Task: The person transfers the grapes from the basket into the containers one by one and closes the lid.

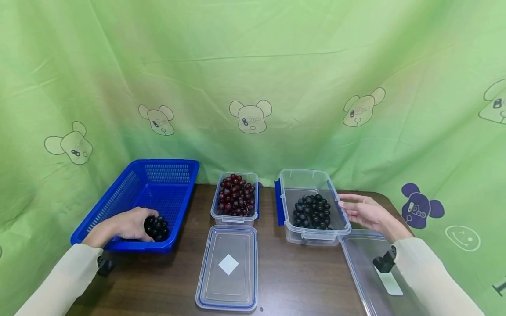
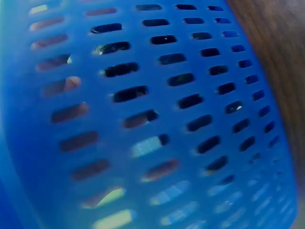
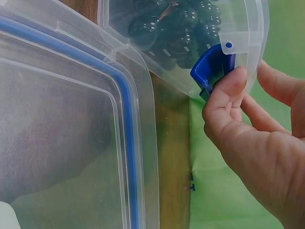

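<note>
My left hand (image 1: 134, 223) reaches into a blue plastic basket (image 1: 108, 208) and grips a bunch of dark grapes (image 1: 160, 228), thumb and fingers around its left side. In the left wrist view the perforated basket wall (image 2: 157, 109) hides most of that hand and the grapes. On the right, my right hand (image 1: 365, 213) rests its fingertips against the side of a clear container (image 1: 344, 230) near its rim. In the right wrist view those fingers (image 3: 233, 83) touch its hanging blue latch (image 3: 212, 69). Inside this container lies another bunch of dark grapes (image 1: 312, 213).
A smaller clear container (image 1: 233, 220) of red grapes (image 1: 236, 195) stands in the middle. In front of it lies its blue-edged lid (image 1: 227, 289) with a white label. A larger lid (image 1: 365, 256) lies under my right forearm. Green cloth (image 1: 253, 66) hangs behind the brown table (image 1: 304, 281).
</note>
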A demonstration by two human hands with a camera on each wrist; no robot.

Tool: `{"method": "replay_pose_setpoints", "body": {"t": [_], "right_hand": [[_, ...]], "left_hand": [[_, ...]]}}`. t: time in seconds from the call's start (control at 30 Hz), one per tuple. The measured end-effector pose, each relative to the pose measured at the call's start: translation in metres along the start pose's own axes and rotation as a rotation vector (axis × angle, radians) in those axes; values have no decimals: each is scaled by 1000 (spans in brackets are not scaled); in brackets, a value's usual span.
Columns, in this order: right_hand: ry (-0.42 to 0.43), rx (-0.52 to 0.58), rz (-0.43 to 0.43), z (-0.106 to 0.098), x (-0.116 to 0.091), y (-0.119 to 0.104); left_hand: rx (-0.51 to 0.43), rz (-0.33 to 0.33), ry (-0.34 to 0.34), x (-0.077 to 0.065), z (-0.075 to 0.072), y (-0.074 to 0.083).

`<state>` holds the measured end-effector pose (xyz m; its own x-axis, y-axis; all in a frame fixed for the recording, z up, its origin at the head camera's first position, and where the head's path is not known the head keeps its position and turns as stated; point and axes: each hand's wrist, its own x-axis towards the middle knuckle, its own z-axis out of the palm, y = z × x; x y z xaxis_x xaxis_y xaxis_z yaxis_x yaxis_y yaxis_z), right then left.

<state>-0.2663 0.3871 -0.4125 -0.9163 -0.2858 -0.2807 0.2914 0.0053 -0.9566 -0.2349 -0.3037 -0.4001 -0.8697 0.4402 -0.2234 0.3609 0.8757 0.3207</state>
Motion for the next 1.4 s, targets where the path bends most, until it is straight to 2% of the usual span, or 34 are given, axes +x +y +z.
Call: {"method": "replay_pose_setpoints", "body": {"t": [0.13, 0.23, 0.5, 0.63, 0.8, 1.03, 1.2, 1.4], "right_hand": [[-1, -2, 2, 0, 0, -1], [-2, -5, 1, 0, 1, -2], [-7, -22, -2, -5, 2, -1], [-11, -16, -5, -6, 2, -1], [-14, -4, -2, -4, 1, 0], [-13, -6, 2, -4, 1, 4], [-6, -12, -6, -4, 1, 3], [-2, -6, -5, -4, 1, 1]], "left_hand": [[80, -1, 19, 4, -4, 2], [106, -7, 51, 5, -7, 0], [42, 30, 214, -1, -20, -10], [17, 5, 303, -4, -24, -15], [-58, -52, 359, -8, -24, -18], [-178, -96, 413, -10, -26, -13], [-298, -156, 426, -8, -34, -9], [-421, -187, 436, -6, -47, -3]]}}
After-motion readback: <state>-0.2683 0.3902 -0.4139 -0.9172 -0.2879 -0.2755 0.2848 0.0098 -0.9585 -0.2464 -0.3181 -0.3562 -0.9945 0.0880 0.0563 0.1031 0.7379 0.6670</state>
